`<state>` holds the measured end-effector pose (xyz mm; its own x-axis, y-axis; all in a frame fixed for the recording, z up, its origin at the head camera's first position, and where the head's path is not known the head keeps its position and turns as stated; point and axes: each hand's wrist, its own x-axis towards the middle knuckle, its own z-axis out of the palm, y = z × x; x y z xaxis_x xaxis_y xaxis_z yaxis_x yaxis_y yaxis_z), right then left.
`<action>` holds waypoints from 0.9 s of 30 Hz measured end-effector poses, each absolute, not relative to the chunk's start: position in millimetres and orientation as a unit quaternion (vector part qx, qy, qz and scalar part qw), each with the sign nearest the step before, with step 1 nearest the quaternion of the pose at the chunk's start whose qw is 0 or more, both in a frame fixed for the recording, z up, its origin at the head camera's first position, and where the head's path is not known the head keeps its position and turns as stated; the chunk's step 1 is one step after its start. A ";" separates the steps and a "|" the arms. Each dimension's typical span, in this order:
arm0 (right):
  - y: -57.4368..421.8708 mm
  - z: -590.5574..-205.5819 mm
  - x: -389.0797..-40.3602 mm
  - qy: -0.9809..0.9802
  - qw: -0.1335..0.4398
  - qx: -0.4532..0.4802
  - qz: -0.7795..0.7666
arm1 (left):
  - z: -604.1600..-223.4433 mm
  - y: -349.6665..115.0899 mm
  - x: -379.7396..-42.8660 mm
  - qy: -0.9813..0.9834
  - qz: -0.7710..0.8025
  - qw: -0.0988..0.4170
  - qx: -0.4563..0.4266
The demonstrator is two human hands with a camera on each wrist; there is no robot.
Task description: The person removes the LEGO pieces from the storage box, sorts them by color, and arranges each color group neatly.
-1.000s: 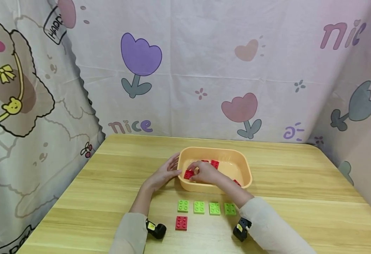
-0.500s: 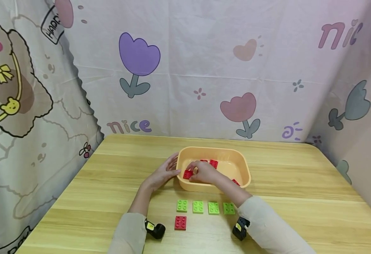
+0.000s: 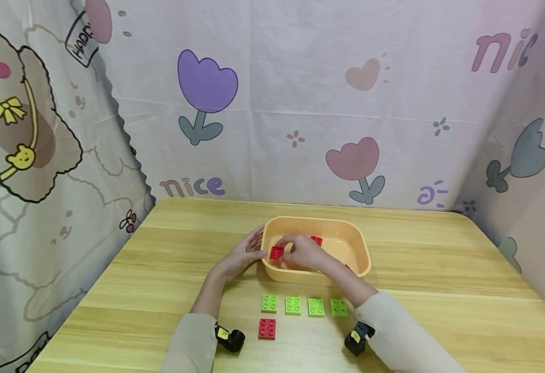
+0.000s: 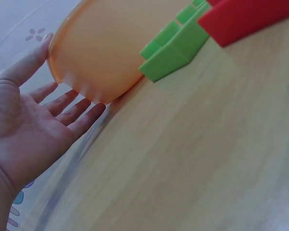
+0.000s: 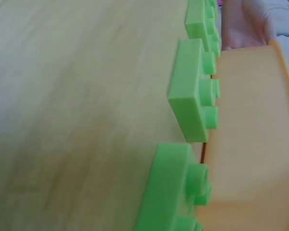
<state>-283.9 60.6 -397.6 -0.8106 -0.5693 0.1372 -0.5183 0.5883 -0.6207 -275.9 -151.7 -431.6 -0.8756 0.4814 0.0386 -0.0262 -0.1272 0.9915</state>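
Observation:
A light-orange plastic basin (image 3: 316, 278) stands on the wooden table. Inside it, my right hand (image 3: 306, 254) pinches a red building brick (image 3: 276, 253) between thumb and fingers near the left end. Outside that end, my left hand (image 3: 242, 254) rests against the basin. The left wrist view shows its hand (image 4: 33, 118) with straight fingers on the wall and the thumb by the rim. Another red brick (image 3: 316, 240) lies farther back in the basin, and one (image 3: 348, 268) is partly covered by the right forearm. In the right wrist view the right hand is out of sight.
In front of the basin stands a row of several green bricks (image 3: 293, 305), the rightmost close to my right sleeve. A single red brick (image 3: 267, 329) sits nearer me, below the leftmost green one. A printed cloth (image 3: 272, 103) hangs behind the table.
The pinched red brick has risen slightly with my right hand. A red brick edge seen behind that hand is now hidden. My left hand keeps its place on the basin.

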 end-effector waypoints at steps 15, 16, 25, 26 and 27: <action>76.2 -378.2 -263.5 0.879 -0.005 -0.311 -0.362 | -432.2 -151.4 -275.3 0.624 0.740 0.178 0.177; 77.7 -376.7 -261.8 0.877 -0.007 -0.315 -0.363 | -432.7 -151.6 -275.8 0.623 0.740 0.178 0.179; 89.3 -368.0 -241.0 0.863 -0.009 -0.337 -0.377 | -433.0 -152.1 -275.2 0.625 0.740 0.173 0.180; 90.2 -367.8 -238.3 0.863 -0.008 -0.335 -0.378 | -433.4 -152.1 -275.4 0.625 0.740 0.173 0.181; 91.1 -368.2 -235.8 0.863 -0.008 -0.334 -0.379 | -433.9 -152.0 -275.6 0.624 0.740 0.173 0.182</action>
